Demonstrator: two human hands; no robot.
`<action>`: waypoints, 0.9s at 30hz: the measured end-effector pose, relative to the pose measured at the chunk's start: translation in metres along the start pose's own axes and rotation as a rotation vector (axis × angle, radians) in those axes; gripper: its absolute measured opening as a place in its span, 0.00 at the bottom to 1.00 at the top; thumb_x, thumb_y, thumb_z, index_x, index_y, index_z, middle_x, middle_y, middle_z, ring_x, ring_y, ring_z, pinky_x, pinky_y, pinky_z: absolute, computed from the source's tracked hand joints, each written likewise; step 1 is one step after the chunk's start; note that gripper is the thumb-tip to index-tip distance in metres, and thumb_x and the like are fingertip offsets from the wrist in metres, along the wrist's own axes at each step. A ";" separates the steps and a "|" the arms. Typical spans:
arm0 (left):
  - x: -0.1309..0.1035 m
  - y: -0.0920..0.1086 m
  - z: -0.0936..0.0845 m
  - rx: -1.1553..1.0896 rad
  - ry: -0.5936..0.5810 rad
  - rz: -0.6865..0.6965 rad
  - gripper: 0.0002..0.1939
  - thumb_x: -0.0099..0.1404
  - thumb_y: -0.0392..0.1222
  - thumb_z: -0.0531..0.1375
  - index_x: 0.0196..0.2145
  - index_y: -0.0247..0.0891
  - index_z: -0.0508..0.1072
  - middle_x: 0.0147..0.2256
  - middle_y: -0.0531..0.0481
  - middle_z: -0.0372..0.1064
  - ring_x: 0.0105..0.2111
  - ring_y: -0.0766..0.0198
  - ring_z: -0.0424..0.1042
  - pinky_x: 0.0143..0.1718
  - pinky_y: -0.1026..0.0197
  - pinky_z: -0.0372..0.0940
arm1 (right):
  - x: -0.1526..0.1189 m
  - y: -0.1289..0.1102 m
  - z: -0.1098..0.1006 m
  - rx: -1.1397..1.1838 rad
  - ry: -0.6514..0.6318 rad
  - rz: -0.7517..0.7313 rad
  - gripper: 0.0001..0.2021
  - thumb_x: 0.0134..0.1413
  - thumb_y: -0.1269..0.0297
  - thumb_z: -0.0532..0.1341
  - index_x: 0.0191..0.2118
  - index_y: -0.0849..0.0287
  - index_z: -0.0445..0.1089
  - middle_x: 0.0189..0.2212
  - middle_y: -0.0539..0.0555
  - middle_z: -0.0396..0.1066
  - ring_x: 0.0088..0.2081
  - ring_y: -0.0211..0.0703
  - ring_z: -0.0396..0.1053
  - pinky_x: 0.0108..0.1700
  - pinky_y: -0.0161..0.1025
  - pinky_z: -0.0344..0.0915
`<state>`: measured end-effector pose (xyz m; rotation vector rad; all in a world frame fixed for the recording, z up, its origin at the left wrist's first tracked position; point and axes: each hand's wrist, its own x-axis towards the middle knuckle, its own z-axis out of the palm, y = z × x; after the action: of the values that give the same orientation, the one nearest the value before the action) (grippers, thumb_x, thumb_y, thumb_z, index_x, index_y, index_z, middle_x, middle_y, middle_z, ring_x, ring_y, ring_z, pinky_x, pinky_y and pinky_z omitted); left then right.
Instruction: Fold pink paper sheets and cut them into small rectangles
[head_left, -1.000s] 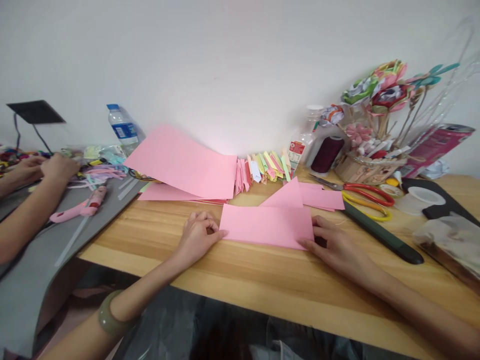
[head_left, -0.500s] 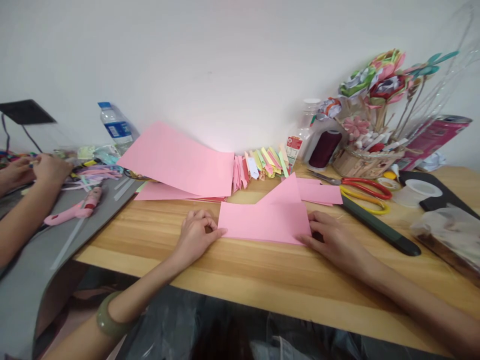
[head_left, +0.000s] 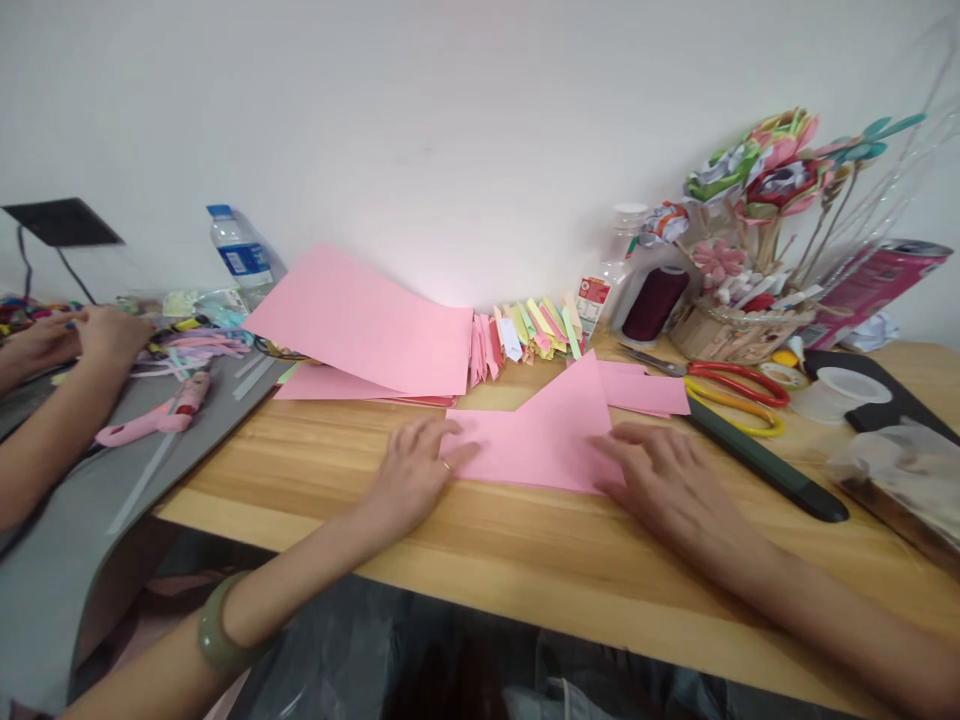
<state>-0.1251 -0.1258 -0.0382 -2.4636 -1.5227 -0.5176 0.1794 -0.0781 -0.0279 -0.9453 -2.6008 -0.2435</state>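
Left hand (head_left: pixel 412 470) and right hand (head_left: pixel 660 475) are loosely open, each touching one end of the pink paper (head_left: pixel 525 445). They reach in from both sides, backs up. It lies between them on the wooden tabletop (head_left: pixel 322 450). Farther back, I see a big pink sheet (head_left: pixel 375 325).

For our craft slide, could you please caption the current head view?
Left hand and right hand at opposite ends of pink paper on a wooden table, paper flowers beyond.

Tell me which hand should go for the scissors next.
Probably the right hand: the scissors lie just beyond it, while the left hand is at the opposite end of the paper.
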 end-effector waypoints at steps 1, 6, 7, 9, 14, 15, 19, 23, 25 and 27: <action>0.002 0.002 -0.003 0.024 -0.046 0.119 0.20 0.65 0.33 0.51 0.53 0.50 0.61 0.49 0.47 0.60 0.48 0.54 0.56 0.46 0.53 0.50 | 0.003 -0.003 -0.004 0.003 -0.056 -0.135 0.17 0.59 0.69 0.46 0.54 0.59 0.58 0.45 0.60 0.64 0.44 0.50 0.61 0.44 0.47 0.60; 0.020 0.015 -0.017 0.109 -0.235 0.389 0.25 0.67 0.35 0.49 0.59 0.52 0.51 0.45 0.49 0.65 0.43 0.58 0.61 0.44 0.56 0.53 | 0.018 -0.017 -0.022 -0.026 -0.243 -0.432 0.25 0.54 0.76 0.47 0.58 0.57 0.54 0.42 0.57 0.68 0.40 0.49 0.63 0.40 0.46 0.61; 0.023 0.018 -0.020 0.144 -0.254 0.406 0.25 0.67 0.36 0.50 0.60 0.52 0.51 0.44 0.48 0.65 0.42 0.58 0.62 0.43 0.56 0.54 | 0.020 -0.019 -0.024 -0.043 -0.254 -0.434 0.26 0.52 0.77 0.48 0.58 0.59 0.54 0.42 0.58 0.67 0.40 0.50 0.63 0.39 0.47 0.61; 0.028 0.024 -0.023 0.216 -0.288 0.425 0.25 0.67 0.37 0.51 0.59 0.52 0.51 0.44 0.48 0.64 0.41 0.59 0.62 0.43 0.56 0.55 | 0.021 -0.022 -0.028 -0.069 -0.279 -0.432 0.27 0.50 0.76 0.49 0.58 0.62 0.54 0.42 0.59 0.67 0.40 0.50 0.62 0.39 0.48 0.62; 0.028 0.034 -0.029 0.338 -0.321 0.402 0.25 0.67 0.38 0.50 0.60 0.51 0.50 0.43 0.47 0.63 0.44 0.58 0.62 0.44 0.54 0.57 | 0.017 -0.024 -0.026 -0.120 -0.299 -0.395 0.29 0.47 0.75 0.52 0.59 0.64 0.53 0.42 0.60 0.65 0.42 0.51 0.61 0.41 0.49 0.62; 0.027 0.034 -0.030 0.350 -0.318 0.398 0.25 0.67 0.38 0.50 0.60 0.50 0.50 0.44 0.46 0.63 0.44 0.57 0.62 0.44 0.54 0.57 | 0.015 -0.024 -0.024 -0.133 -0.292 -0.388 0.30 0.46 0.75 0.52 0.59 0.64 0.53 0.43 0.61 0.65 0.42 0.51 0.61 0.42 0.49 0.62; 0.020 0.033 -0.030 0.364 -0.291 0.396 0.21 0.68 0.37 0.48 0.58 0.45 0.54 0.49 0.45 0.61 0.48 0.58 0.60 0.45 0.55 0.57 | 0.008 -0.021 -0.017 -0.197 -0.262 -0.393 0.33 0.43 0.76 0.52 0.60 0.66 0.51 0.49 0.62 0.63 0.46 0.54 0.60 0.46 0.52 0.61; 0.011 0.027 -0.030 0.355 -0.279 0.370 0.22 0.68 0.35 0.48 0.58 0.43 0.54 0.51 0.44 0.60 0.51 0.57 0.59 0.44 0.55 0.57 | -0.004 -0.010 -0.016 -0.228 -0.220 -0.396 0.34 0.40 0.78 0.51 0.59 0.68 0.53 0.51 0.62 0.63 0.46 0.53 0.62 0.44 0.49 0.63; 0.006 0.024 -0.030 0.349 -0.291 0.349 0.23 0.67 0.34 0.49 0.58 0.43 0.53 0.51 0.44 0.60 0.50 0.56 0.60 0.44 0.55 0.56 | -0.014 -0.001 -0.017 -0.237 -0.192 -0.395 0.34 0.39 0.79 0.50 0.58 0.68 0.53 0.53 0.61 0.62 0.49 0.52 0.62 0.45 0.48 0.63; 0.002 0.021 -0.031 0.349 -0.309 0.327 0.23 0.66 0.34 0.51 0.58 0.44 0.54 0.51 0.44 0.61 0.49 0.56 0.61 0.45 0.54 0.55 | -0.025 0.009 -0.016 -0.251 -0.176 -0.394 0.34 0.40 0.78 0.50 0.60 0.68 0.52 0.56 0.60 0.59 0.53 0.52 0.59 0.48 0.49 0.62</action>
<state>-0.1113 -0.1444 -0.0084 -2.5095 -1.1398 0.1794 0.2077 -0.0908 -0.0225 -0.5369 -2.9555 -0.6256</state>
